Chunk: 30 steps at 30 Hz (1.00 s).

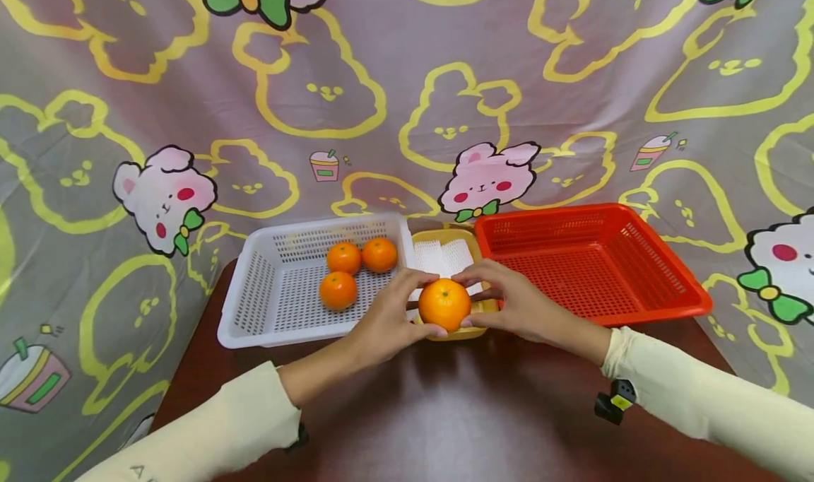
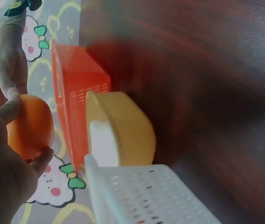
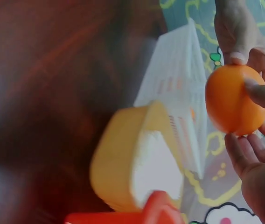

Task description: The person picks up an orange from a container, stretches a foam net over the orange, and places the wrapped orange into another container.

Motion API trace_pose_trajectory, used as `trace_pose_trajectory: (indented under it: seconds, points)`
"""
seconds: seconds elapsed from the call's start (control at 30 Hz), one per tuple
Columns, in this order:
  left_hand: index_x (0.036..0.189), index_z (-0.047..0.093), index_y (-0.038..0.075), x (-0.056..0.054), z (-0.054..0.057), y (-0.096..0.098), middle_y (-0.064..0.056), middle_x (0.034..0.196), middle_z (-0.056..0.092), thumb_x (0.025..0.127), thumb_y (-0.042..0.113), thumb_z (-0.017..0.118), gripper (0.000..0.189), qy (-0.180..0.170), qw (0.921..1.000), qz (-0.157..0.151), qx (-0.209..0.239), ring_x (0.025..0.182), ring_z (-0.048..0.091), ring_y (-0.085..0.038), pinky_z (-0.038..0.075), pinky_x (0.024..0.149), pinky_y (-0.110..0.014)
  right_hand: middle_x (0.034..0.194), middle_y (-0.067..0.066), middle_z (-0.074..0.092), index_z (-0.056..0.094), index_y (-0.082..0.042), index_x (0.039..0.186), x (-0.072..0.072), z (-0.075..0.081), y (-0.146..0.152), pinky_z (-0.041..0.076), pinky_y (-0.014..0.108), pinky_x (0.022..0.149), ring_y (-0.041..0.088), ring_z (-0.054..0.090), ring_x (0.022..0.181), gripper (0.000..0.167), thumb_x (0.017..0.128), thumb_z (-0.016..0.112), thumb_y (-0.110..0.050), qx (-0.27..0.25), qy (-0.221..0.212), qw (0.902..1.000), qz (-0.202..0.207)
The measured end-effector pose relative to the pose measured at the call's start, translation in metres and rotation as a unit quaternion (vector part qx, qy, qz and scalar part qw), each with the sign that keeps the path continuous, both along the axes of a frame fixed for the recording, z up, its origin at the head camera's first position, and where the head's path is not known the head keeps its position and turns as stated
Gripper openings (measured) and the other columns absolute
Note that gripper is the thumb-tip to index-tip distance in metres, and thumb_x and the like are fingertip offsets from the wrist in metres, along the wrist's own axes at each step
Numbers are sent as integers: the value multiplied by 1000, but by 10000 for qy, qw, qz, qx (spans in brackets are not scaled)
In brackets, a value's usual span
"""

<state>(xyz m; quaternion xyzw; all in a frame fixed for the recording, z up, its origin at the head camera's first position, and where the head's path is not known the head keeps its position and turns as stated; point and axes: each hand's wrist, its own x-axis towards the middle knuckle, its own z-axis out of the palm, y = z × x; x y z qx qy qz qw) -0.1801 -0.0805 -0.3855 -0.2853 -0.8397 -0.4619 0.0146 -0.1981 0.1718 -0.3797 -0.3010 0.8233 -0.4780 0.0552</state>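
Observation:
Both hands hold one orange (image 1: pixel 445 304) between them, above the front of a small yellow basket (image 1: pixel 469 335). The left hand (image 1: pixel 389 317) grips its left side with thumb and fingers, and the right hand (image 1: pixel 511 302) grips its right side. In the left wrist view the orange (image 2: pixel 30 126) hangs in the air, higher than the basket rims. Its underside shows in the right wrist view, with right-hand fingertips (image 3: pixel 233 142) against it. White foam nets (image 1: pixel 445 258) lie inside the yellow basket, partly hidden by the hands and fruit.
A white basket (image 1: pixel 251 337) on the left holds three oranges (image 1: pixel 339 290). To the right of the yellow basket stands a red basket (image 1: pixel 636 311) with nothing visible inside. All three rest on a dark wooden table (image 1: pixel 445 411), in front of a patterned cloth (image 1: pixel 381 58).

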Motion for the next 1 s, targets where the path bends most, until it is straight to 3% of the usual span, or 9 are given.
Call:
trace_pose_trajectory:
  seconds: [0.27, 0.53, 0.63, 0.8, 0.9, 1.0]
  points:
    - [137, 57, 13, 20, -23, 4, -4, 133, 56, 73, 19, 94, 74, -202, 9992, -333, 42, 121, 57, -18, 56, 101, -32, 127, 2, 62, 64, -16, 131, 30, -26, 11, 62, 36, 91, 17, 63, 114, 58, 79, 90, -17, -263, 155, 9995, 17]
    - [138, 55, 14, 31, -47, 10, -5, 137, 54, 73, 21, 92, 76, 134, 9985, -509, 122, 127, 55, -20, 56, 99, -29, 126, 8, 60, 63, -11, 130, 46, -52, 18, 61, 37, 92, 11, 62, 113, 54, 81, 86, -11, -674, 383, 9969, 137]
    - [136, 54, 11, 35, -55, 13, -6, 135, 54, 72, 18, 92, 75, 32, 9982, -547, 236, 125, 56, -21, 57, 101, -30, 124, 6, 61, 63, -11, 129, 51, -60, 20, 61, 35, 91, 11, 64, 109, 54, 80, 87, -10, -517, 711, 9961, 74]
    - [133, 54, 7, 46, -71, 13, -8, 130, 52, 71, 15, 93, 74, -260, 9975, -520, 401, 121, 58, -23, 57, 101, -31, 124, 7, 60, 61, -9, 131, 60, -71, 16, 61, 32, 93, 15, 67, 111, 56, 81, 86, -8, -530, 562, 9968, 219]
    - [133, 53, 8, 48, -77, 15, -8, 130, 52, 70, 14, 94, 75, -281, 9980, -421, 374, 120, 58, -22, 57, 101, -31, 124, 7, 58, 60, -9, 131, 63, -77, 14, 60, 32, 95, 17, 67, 114, 57, 81, 86, -6, -614, 284, 9975, 201]
    - [134, 53, 8, 48, -83, 17, -6, 130, 52, 68, 13, 95, 78, -269, 9990, -258, 259, 120, 58, -20, 55, 103, -32, 124, 6, 58, 59, -9, 130, 65, -83, 13, 60, 34, 95, 16, 67, 115, 58, 79, 87, -4, -452, 372, 9983, 73]
